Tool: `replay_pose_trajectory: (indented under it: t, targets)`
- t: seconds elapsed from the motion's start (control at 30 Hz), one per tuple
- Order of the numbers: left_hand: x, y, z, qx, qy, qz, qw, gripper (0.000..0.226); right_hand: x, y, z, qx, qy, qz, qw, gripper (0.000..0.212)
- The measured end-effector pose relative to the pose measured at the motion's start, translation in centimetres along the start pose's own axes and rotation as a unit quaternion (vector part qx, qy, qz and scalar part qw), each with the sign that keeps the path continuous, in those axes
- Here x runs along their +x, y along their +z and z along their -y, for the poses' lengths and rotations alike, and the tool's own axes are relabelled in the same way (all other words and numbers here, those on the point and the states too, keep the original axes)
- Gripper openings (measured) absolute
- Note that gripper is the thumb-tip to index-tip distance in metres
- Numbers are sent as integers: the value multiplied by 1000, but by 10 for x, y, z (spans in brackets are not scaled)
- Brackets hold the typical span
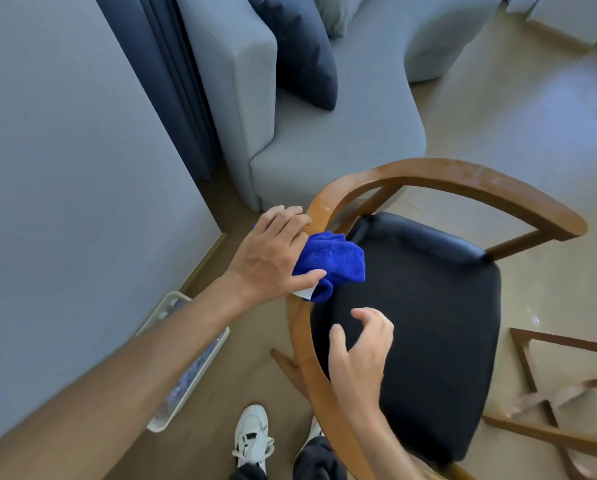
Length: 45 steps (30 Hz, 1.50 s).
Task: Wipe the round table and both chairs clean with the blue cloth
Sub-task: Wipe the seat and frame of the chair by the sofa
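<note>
Your left hand (273, 258) presses the bunched blue cloth (331, 265) against the curved wooden rail (428, 171) of the chair (411, 323), thumb and fingers closed over it. Your right hand (359, 351) hovers above the black seat, fingers spread and empty. The chair-wiping step is in hand; next, slide the cloth along the rail, keeping pressure steady.
</note>
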State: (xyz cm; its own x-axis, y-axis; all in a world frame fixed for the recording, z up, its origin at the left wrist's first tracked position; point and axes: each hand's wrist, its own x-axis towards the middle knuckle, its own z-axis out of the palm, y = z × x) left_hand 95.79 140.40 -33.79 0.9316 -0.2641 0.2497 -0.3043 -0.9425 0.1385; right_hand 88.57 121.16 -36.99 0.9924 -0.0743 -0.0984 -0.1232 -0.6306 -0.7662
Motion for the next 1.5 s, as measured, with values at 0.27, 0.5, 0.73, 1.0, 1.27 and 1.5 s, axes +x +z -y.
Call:
replay_pose_trajectory:
  t: [0.27,0.5,0.73,1.0,1.27,1.5]
  targets:
    - [-13,10,-44,57,-4,63,996,53,-29,49,-6,-221,-13,189,957,56]
    - [-102,38,-110,40,-23,64,997,39,-73,8,-40,-371,-115,140,911,31]
    - [2,21,-28,67,-69,-24,995,47,-73,7,-46,-335,-105,101,931,40]
    - [-33,39,-51,17,-99,-70,993,47,-76,6,-57,-329,-108,124,930,44]
    - [-101,48,-94,-42,-77,-8,996,45,-88,-26,-83,-336,-165,73,924,60]
    - [16,20,-32,36,-187,-17,982,54,-88,-33,-97,-335,-205,91,915,62]
